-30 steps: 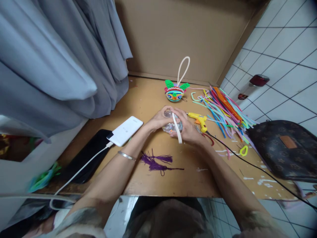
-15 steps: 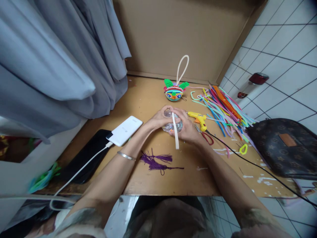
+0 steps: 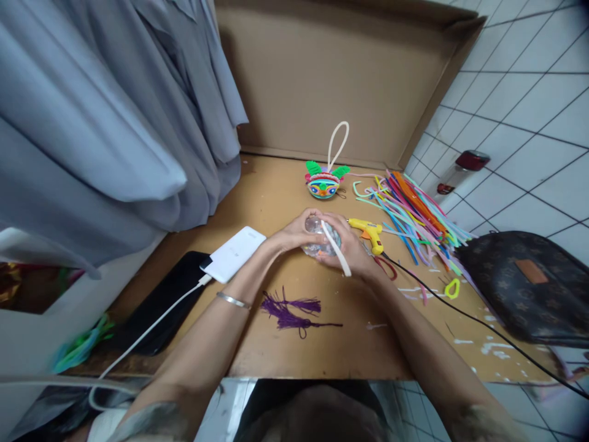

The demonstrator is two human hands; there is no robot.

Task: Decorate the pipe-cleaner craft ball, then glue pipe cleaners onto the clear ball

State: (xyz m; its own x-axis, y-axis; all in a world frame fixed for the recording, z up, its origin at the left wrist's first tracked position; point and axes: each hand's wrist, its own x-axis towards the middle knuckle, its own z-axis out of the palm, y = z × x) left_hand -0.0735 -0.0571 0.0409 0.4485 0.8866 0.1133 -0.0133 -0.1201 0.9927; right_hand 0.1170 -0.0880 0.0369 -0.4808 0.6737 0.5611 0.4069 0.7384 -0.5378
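Observation:
Both hands wrap round a clear, rounded object above the middle of the table. My left hand grips its left side, and my right hand its right side. A white strip hangs across the clear object toward my right wrist. Beyond the hands sits a colourful animal-head ornament with green ears and a white loop. Close to my right hand lies a yellow glue gun. Purple tassels rest nearer to me, between my forearms.
A white power bank with a cable overlaps a black tablet-like object on the left. Coloured pipe cleaners spread at the right, beside a dark bag. A black cord crosses the table. Grey curtain hangs left; cardboard stands behind.
The whole view has shifted, so the table sits slightly lower in the picture. The white strip's lower end has swung to the right. Both hands still hold the clear object.

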